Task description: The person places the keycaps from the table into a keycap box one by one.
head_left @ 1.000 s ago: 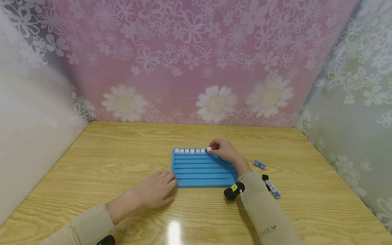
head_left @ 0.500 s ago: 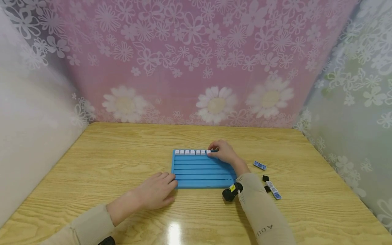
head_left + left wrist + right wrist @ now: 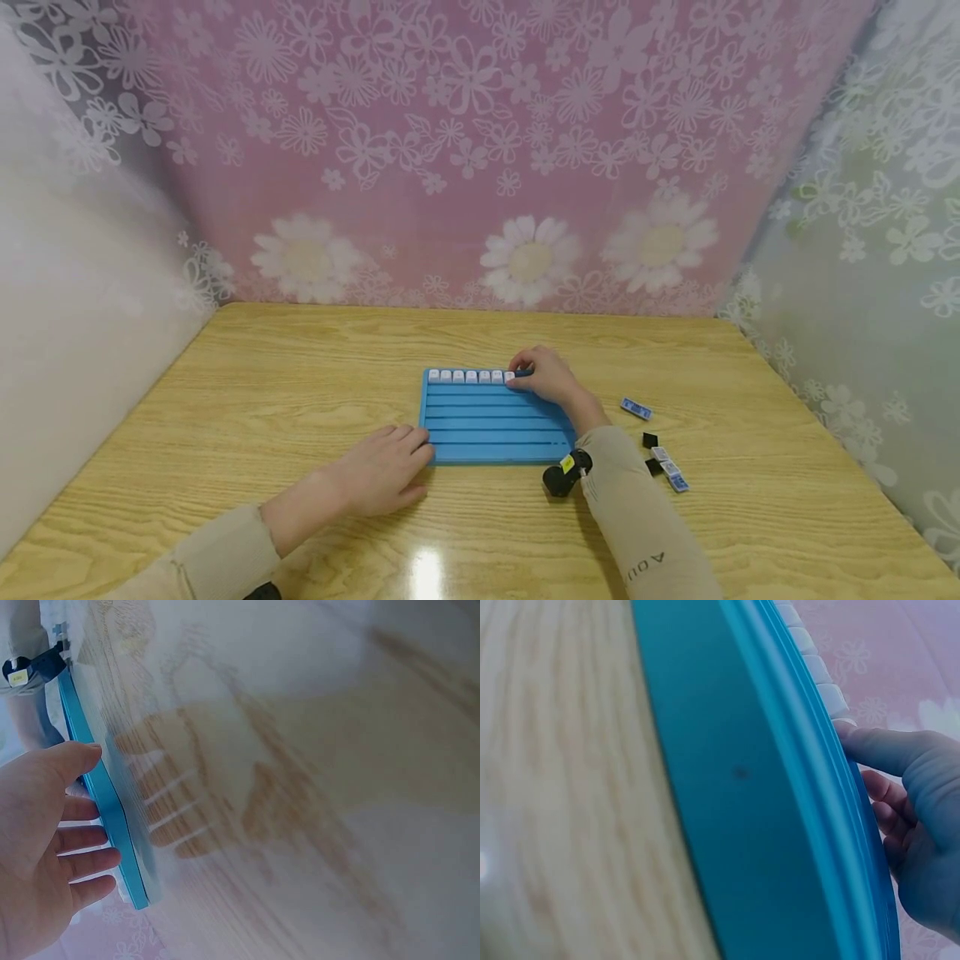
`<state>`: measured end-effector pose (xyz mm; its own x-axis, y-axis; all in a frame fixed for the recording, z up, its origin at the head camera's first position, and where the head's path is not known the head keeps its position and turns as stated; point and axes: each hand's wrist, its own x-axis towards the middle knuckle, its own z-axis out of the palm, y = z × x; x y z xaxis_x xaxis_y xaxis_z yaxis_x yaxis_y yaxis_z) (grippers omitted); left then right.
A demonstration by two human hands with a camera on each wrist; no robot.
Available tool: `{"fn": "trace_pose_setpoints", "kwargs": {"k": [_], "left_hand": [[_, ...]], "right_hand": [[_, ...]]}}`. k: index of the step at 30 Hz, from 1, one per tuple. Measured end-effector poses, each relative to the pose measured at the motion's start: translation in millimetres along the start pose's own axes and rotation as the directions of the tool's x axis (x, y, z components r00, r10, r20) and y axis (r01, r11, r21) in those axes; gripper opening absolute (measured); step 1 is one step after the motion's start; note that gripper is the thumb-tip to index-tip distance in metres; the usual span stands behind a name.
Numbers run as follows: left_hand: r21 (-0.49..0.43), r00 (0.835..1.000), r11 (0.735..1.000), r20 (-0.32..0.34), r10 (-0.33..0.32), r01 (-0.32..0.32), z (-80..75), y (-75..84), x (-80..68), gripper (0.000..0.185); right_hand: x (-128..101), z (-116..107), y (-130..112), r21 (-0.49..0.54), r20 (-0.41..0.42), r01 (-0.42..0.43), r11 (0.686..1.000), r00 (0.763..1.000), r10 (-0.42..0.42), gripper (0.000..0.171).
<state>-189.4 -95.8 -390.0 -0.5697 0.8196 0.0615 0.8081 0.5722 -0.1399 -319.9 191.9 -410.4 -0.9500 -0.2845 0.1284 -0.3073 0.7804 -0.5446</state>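
Note:
A blue ribbed board lies on the wooden table, with a row of white keycap-like tiles along its far edge. My right hand pinches the tile at the right end of that row, thumb in front and fingers behind. In the right wrist view the thumb meets this end tile, while the other fingers curl behind the board's edge. My left hand rests at the board's near left corner, fingertips touching its side. The left wrist view shows those fingers loosely extended along the blue edge.
Right of the board, a blue-and-white tile strip lies alone. Closer in sits a cluster of small white and blue tiles beside black pieces. A flowered pink cloth hangs behind the table.
My right hand has lowered the end tile onto the board's far row and slid it left against the others. The left hand stays at the corner.

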Motion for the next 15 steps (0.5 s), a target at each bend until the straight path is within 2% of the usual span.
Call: {"fn": "trace_pose_setpoints", "kwargs": {"k": [15], "left_hand": [[0.003,1.0,1.0,-0.015,0.004,-0.004,1.0,0.3,-0.4,0.035]], "right_hand": [[0.5,-1.7,-0.2,0.005,0.015,-0.024,1.0,1.0,0.023,0.022]]}}
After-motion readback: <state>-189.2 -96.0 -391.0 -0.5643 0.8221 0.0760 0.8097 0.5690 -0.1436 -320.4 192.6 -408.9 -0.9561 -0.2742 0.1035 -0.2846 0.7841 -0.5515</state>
